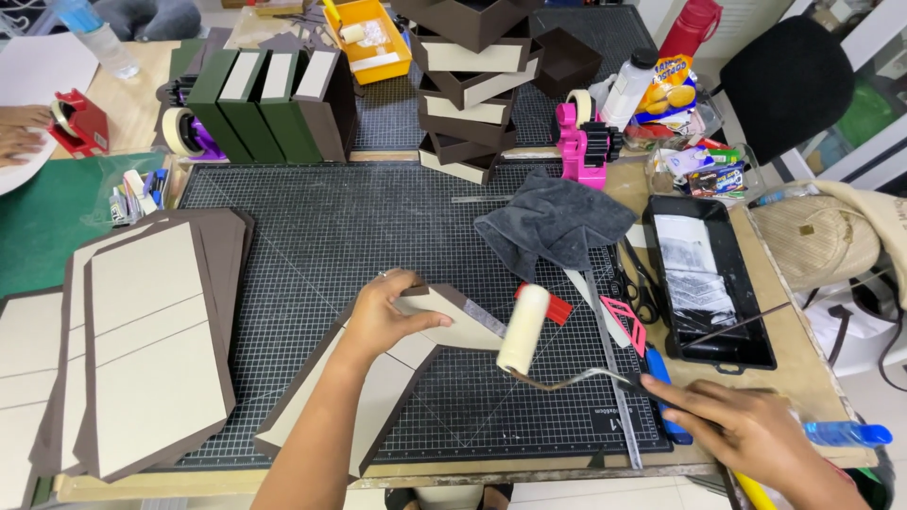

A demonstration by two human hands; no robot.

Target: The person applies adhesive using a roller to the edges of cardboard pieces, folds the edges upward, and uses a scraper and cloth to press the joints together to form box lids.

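My left hand (383, 316) holds a folded piece of brown and cream cardboard (378, 382) by its upper flap, lifted a little off the black cutting mat (340, 227). My right hand (746, 430) grips the handle of a small paint roller (523, 331). The cream roller head rests against the right end of the raised flap, and its bent wire arm runs back to my hand near the mat's right edge.
A stack of flat cardboard blanks (142, 340) lies at left. Finished brown boxes (468, 85) and green ones (255, 104) stand at the back. A grey cloth (553, 222), pink tape dispenser (586, 142), black glue tray (709, 283), scissors (642, 288) and metal ruler (614, 378) lie at right. Another person's hand (19, 132) is at far left.
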